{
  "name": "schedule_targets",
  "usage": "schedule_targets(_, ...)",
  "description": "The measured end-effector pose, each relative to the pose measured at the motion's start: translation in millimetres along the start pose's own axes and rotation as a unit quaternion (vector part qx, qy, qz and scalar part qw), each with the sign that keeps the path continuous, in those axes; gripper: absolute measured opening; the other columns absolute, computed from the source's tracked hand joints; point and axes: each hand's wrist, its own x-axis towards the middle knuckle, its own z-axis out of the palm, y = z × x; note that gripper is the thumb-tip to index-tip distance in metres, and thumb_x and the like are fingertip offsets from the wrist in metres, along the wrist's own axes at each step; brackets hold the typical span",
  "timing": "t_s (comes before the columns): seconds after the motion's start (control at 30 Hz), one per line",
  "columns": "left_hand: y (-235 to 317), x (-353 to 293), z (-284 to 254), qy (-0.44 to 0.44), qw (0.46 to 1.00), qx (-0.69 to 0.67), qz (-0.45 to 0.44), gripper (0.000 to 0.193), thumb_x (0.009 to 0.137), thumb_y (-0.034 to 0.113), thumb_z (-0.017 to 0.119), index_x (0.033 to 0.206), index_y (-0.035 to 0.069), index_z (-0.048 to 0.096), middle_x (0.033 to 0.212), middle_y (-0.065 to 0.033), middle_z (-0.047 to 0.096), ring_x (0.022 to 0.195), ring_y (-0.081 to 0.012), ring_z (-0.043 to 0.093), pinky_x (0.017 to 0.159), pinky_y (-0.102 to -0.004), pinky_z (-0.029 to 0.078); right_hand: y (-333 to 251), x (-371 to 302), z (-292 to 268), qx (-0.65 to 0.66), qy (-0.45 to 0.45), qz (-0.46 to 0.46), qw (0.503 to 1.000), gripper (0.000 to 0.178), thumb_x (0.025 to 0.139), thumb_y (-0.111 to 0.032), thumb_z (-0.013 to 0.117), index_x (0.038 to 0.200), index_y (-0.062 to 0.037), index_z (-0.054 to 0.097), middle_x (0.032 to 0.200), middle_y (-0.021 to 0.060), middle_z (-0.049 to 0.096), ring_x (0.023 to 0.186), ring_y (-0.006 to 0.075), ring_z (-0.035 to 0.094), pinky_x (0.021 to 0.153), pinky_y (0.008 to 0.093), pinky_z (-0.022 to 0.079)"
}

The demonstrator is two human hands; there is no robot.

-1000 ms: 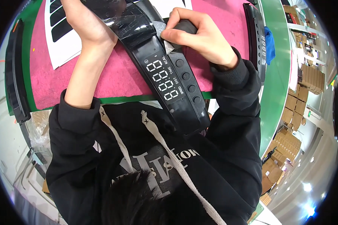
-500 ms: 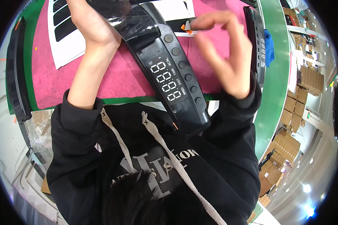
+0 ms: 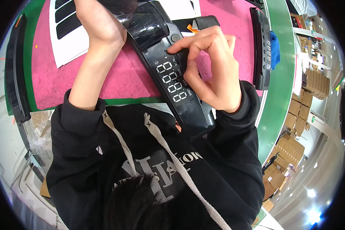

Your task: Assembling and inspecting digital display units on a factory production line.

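Black display panel (image 3: 168,80) slanted from over the pink mat (image 3: 50,86) to the hoodie (image 3: 84,161), its top end cut off. Right hand (image 3: 214,63) was half-curled, fingertip (image 3: 171,50) against it, pinch unclear. Left hand's (image 3: 103,28) fingers were hidden, so couldn't tell its grip.

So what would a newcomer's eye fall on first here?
Probably the big white digits running down the black console that slants through the upper middle. Next, likely the bright pink mat on either side, and the right hand covering part of the console's button row.
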Motion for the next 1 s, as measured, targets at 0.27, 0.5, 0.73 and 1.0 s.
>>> schedule_targets(0.27,-11,4,-4,-0.145,0.770,-0.593,-0.186,0.042,0.100,0.040,0.037,0.079,0.007,0.052,0.066,-0.0069,0.056,0.049,-0.0140,0.052,0.049,-0.0234,0.044,1,0,5,-0.022,0.005,-0.016,1.000,0.036,0.057,0.013,0.053,0.085,-0.0090,0.044,0.094,0.0033,0.070,0.086,0.0203,0.052,0.083,0.0343,0.030)
schedule_targets(0.5,-12,5,-5,-0.147,0.780,-0.582,-0.180,0.043,0.101,0.040,0.036,0.079,0.007,0.052,0.066,-0.0067,0.056,0.049,-0.0134,0.052,0.048,-0.0233,0.044,3,1,9,-0.035,0.032,-0.028,0.998,0.036,0.055,0.012,0.054,0.082,-0.0093,0.044,0.094,0.0024,0.070,0.087,0.0209,0.052,0.084,0.0337,0.030)
schedule_targets(0.73,-13,4,-4,-0.157,0.783,-0.575,-0.177,0.044,0.101,0.040,0.036,0.078,0.007,0.052,0.066,-0.0062,0.056,0.048,-0.0129,0.052,0.047,-0.0230,0.044,8,4,6,-0.037,0.031,-0.071,0.996,0.031,0.051,0.009,0.056,0.073,-0.0097,0.045,0.088,0.0016,0.071,0.081,0.0196,0.053,0.083,0.0316,0.030)
schedule_targets(1.0,-3,-1,5,-0.054,0.980,-0.187,-0.043,0.045,0.100,0.041,0.036,0.076,0.007,0.052,0.065,-0.0058,0.055,0.050,-0.0125,0.052,0.049,-0.0226,0.044,20,4,18,-0.013,0.070,-0.090,0.993,0.031,0.052,0.011,0.056,0.072,-0.0099,0.044,0.082,0.0003,0.069,0.076,0.0187,0.052,0.080,0.0302,0.031)
